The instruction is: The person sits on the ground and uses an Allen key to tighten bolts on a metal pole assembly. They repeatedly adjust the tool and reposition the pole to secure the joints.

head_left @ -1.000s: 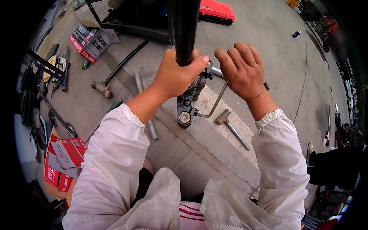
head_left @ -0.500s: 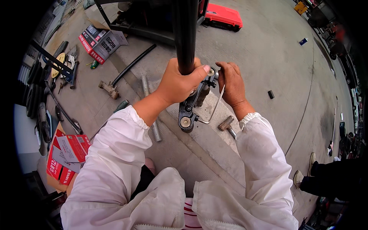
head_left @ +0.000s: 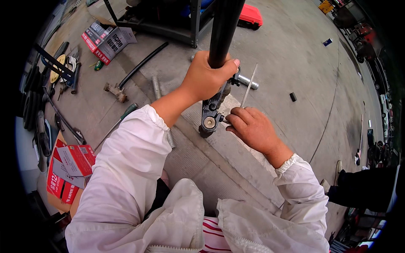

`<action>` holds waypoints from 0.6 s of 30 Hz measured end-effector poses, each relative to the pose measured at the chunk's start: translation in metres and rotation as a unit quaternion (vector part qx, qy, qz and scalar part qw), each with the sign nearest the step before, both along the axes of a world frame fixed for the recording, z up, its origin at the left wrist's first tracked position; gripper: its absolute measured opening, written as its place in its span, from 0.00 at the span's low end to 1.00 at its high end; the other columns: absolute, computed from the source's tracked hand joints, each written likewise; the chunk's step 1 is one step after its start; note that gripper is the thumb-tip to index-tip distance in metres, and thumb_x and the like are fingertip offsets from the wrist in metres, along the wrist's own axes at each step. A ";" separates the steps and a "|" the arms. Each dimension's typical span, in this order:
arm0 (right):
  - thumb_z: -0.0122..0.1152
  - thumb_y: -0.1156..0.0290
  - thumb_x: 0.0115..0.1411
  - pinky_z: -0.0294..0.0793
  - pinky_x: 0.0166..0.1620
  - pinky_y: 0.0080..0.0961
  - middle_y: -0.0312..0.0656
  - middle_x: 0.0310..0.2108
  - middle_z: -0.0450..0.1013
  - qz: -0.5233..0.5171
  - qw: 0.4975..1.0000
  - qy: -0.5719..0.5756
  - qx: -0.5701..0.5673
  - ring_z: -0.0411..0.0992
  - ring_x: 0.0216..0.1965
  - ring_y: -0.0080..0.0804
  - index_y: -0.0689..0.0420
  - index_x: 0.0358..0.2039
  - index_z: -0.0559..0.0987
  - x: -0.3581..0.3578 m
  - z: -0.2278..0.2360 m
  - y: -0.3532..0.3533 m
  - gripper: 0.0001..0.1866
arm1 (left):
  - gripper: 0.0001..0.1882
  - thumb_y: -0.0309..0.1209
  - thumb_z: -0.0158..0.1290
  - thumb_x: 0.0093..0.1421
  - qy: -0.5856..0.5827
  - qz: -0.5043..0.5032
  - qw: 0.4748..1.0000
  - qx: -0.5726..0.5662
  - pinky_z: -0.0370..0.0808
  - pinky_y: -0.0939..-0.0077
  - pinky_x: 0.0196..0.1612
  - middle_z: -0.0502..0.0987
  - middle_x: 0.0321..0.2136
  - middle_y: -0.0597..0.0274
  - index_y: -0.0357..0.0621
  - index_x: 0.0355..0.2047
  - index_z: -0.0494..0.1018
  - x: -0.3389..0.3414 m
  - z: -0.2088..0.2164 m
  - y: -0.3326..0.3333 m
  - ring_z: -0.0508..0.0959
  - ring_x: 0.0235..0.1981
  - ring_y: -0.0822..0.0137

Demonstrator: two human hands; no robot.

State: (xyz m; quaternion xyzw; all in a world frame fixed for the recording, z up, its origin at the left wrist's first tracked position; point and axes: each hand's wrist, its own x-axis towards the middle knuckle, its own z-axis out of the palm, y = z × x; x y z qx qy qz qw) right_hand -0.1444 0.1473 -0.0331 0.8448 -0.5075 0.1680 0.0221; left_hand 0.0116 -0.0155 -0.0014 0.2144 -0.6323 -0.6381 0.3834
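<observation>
My left hand [head_left: 209, 79] is wrapped round an upright black tube [head_left: 225, 33] just above a black metal clamp [head_left: 212, 107] with round bolts. The clamp looks like a fork clamp, its middle partly covered by that hand. Lower right of it, my right hand [head_left: 253, 127] pinches a silver hex key [head_left: 250, 84] near its bend. The key's long arm points up and away, and its short end is at a bolt on the clamp's near end; whether it is seated there is hidden by the fingers. A silver metal cylinder [head_left: 249, 82] sticks out beside the clamp's far end.
Left on the floor lie a metal pipe [head_left: 156, 87], a green-handled screwdriver [head_left: 128, 110], a black tube with a rusty end [head_left: 116, 92] and cardboard boxes [head_left: 110, 42]. A metal stand [head_left: 195, 25] and red case [head_left: 251, 17] are ahead. A person's dark-clothed leg [head_left: 358, 189] is at right.
My right hand has moved nearer, from the clamp's far end to its near end, and now holds the hex key by its bend. The black tube leans further right; my left hand keeps its grip.
</observation>
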 end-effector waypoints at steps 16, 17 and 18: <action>0.63 0.70 0.63 0.74 0.46 0.39 0.45 0.44 0.72 -0.187 0.968 -0.159 -0.046 0.71 0.47 0.48 0.57 0.40 0.76 -0.044 -0.041 -0.033 0.08 | 0.22 0.29 0.54 0.67 0.051 -0.013 0.998 0.046 0.59 0.79 0.16 0.63 0.10 0.72 0.47 0.14 0.61 0.011 -0.003 -0.009 0.62 0.11 0.80; 0.64 0.70 0.62 0.74 0.46 0.39 0.45 0.44 0.72 -0.182 0.970 -0.157 -0.047 0.71 0.48 0.48 0.57 0.40 0.76 -0.042 -0.039 -0.039 0.08 | 0.23 0.28 0.52 0.68 0.040 -0.012 0.998 0.037 0.59 0.79 0.16 0.62 0.10 0.72 0.48 0.15 0.59 0.011 -0.003 -0.009 0.61 0.11 0.79; 0.64 0.70 0.62 0.74 0.46 0.39 0.45 0.44 0.72 -0.170 0.972 -0.151 -0.053 0.72 0.48 0.48 0.57 0.40 0.76 -0.040 -0.037 -0.044 0.08 | 0.23 0.28 0.51 0.69 0.033 -0.009 0.999 0.026 0.60 0.79 0.17 0.61 0.11 0.71 0.49 0.16 0.57 0.010 -0.002 -0.008 0.61 0.11 0.78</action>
